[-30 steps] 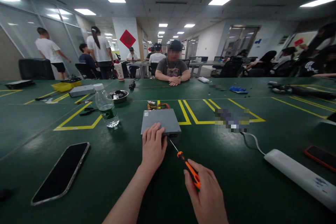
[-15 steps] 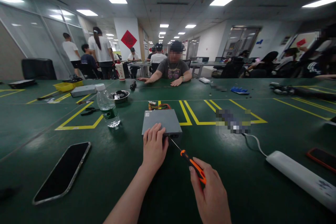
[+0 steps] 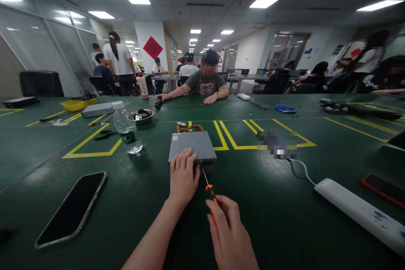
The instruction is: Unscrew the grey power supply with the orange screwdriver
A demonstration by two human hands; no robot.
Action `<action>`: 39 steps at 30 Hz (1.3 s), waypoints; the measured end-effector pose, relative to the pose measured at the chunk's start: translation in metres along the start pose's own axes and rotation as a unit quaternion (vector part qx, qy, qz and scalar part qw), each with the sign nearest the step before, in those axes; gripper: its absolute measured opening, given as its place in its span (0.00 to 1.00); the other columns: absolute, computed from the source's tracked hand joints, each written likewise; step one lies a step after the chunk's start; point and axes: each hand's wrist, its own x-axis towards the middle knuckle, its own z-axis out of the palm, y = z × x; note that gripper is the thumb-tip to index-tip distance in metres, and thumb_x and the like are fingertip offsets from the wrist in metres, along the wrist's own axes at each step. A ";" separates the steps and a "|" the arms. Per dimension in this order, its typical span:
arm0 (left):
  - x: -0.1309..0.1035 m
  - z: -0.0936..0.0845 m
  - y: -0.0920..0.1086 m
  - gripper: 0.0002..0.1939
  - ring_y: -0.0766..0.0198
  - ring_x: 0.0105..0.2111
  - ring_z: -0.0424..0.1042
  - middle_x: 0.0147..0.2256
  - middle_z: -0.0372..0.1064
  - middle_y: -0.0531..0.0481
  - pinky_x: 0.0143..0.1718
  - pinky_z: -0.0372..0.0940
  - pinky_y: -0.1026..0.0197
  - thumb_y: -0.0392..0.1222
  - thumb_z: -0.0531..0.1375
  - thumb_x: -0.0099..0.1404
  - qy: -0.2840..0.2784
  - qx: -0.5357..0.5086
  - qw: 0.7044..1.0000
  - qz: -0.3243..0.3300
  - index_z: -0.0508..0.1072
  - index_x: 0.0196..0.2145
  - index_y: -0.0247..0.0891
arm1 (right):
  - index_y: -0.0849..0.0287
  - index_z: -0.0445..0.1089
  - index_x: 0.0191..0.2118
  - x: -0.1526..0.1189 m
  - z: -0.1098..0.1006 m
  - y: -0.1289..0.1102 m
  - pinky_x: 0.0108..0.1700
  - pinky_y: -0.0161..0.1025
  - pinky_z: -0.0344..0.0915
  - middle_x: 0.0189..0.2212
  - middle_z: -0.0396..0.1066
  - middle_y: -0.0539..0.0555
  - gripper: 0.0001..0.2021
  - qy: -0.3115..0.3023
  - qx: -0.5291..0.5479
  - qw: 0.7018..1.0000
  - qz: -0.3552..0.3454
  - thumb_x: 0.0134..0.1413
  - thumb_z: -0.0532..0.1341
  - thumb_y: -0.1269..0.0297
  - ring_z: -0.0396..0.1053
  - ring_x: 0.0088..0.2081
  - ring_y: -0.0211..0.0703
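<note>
A grey computer power supply (image 3: 193, 141) lies on the green table in front of me, its bundle of coloured wires (image 3: 191, 128) at the far side. My left hand (image 3: 183, 173) holds it, fingers over the top and thumb against the near face. In my right hand (image 3: 226, 223), a screwdriver (image 3: 209, 190) with an orange and black handle is gripped between thumb and fingers. The thin shaft points up at the near face, close to my left thumb. Whether the tip sits in a screw is too small to tell.
Left of me are a phone (image 3: 72, 206), a water bottle (image 3: 127, 130) and a metal bowl (image 3: 143, 116). A white power strip (image 3: 357, 211) and its cable lie to the right, beside another phone (image 3: 384, 190). Across the table sits a person (image 3: 205, 80) touching a dark object (image 3: 158, 102).
My right hand has swung the screwdriver leftward and steeper, its tip still at the near face. My left hand keeps its hold. The person opposite has reached onto the dark object.
</note>
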 end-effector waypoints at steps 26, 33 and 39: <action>0.000 0.002 0.000 0.13 0.55 0.55 0.58 0.52 0.63 0.43 0.55 0.50 0.47 0.36 0.53 0.62 0.003 0.005 1.000 0.002 0.64 0.46 0.38 | 0.62 0.69 0.46 0.028 -0.037 0.010 0.38 0.40 0.70 0.47 0.67 0.66 0.14 -0.034 -0.019 0.987 -0.156 0.59 0.49 0.72 0.70 0.43 0.48; 0.000 0.001 -0.001 0.14 0.55 0.55 0.58 0.52 0.63 0.43 0.55 0.50 0.48 0.36 0.53 0.61 -0.001 0.004 1.000 0.008 0.64 0.46 0.39 | 0.64 0.68 0.44 0.041 -0.038 0.016 0.31 0.36 0.68 0.45 0.71 0.60 0.14 -0.137 0.006 0.927 -0.348 0.59 0.48 0.72 0.69 0.29 0.39; 0.000 0.001 -0.002 0.14 0.55 0.55 0.58 0.53 0.62 0.44 0.55 0.50 0.48 0.37 0.53 0.62 -0.006 0.009 1.000 0.010 0.64 0.46 0.39 | 0.63 0.68 0.40 0.052 -0.035 0.032 0.35 0.34 0.68 0.37 0.73 0.59 0.13 -0.150 0.078 0.907 -0.385 0.62 0.49 0.64 0.71 0.34 0.38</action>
